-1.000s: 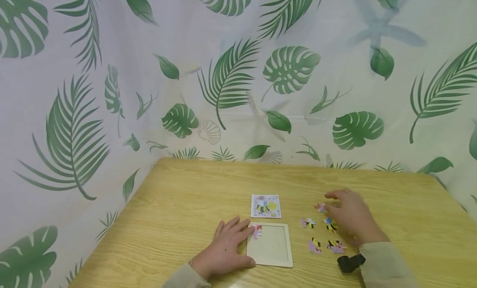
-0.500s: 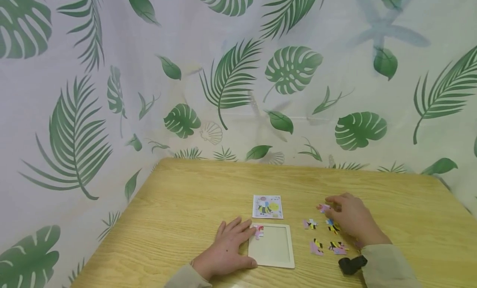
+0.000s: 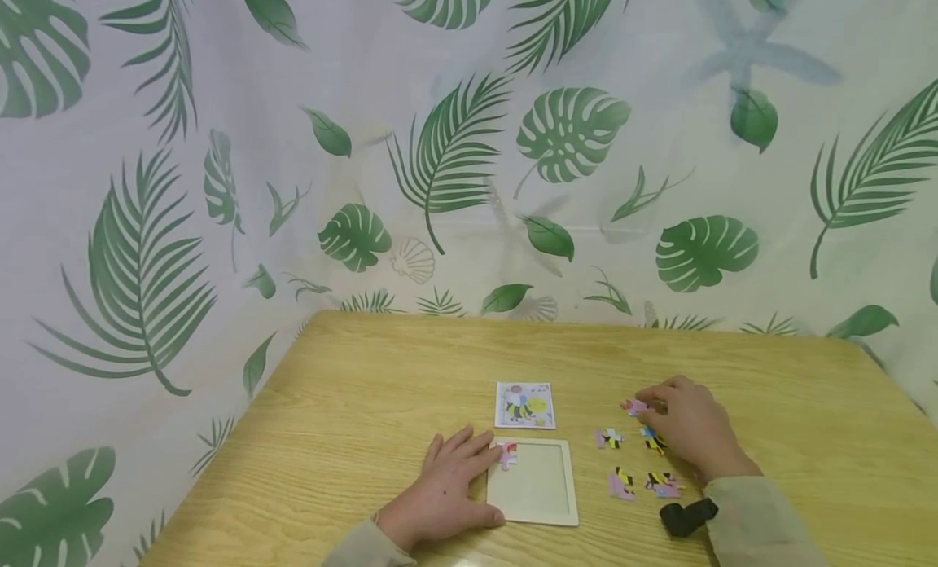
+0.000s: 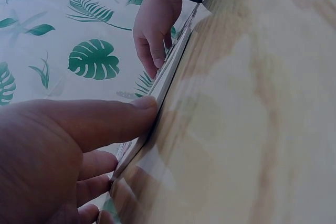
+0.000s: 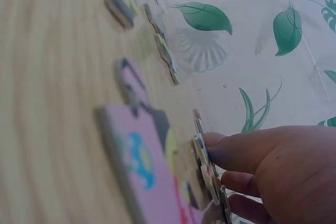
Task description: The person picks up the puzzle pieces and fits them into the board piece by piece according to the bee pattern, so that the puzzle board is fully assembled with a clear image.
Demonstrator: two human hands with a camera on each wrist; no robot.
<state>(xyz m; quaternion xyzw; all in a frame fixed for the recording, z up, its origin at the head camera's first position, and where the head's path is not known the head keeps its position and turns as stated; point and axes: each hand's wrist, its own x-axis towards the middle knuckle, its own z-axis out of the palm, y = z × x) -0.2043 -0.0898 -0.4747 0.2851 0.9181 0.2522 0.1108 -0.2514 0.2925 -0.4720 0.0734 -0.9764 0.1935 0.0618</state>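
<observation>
Head view: my left hand (image 3: 447, 492) rests with its fingers spread and straight along the left side of a shallow wooden frame (image 3: 571, 485), thumb at the lower left corner; inside the frame's upper left lies a pink corner piece (image 3: 507, 456). Just beyond the frame, a bee picture card (image 3: 525, 406) lies on the wooden surface (image 3: 366, 371). To the right, my right hand (image 3: 692, 424) pinches a small pink puzzle piece (image 3: 628, 406) between thumb and fingers, at the far edge of several loose bee pieces (image 3: 621, 484). A black device (image 3: 687, 517) sits at my right cuff, and a white leaf-print sheet (image 3: 476, 265) hangs behind

Left wrist view: my left thumb reaches out straight against the frame's edge; farther off, the fingers of my right hand point down

Right wrist view: my right thumb presses thin pieces seen edge-on, other fingers behind them; a pink piece with a blue mark (image 5: 142, 166) looms blurred in front
</observation>
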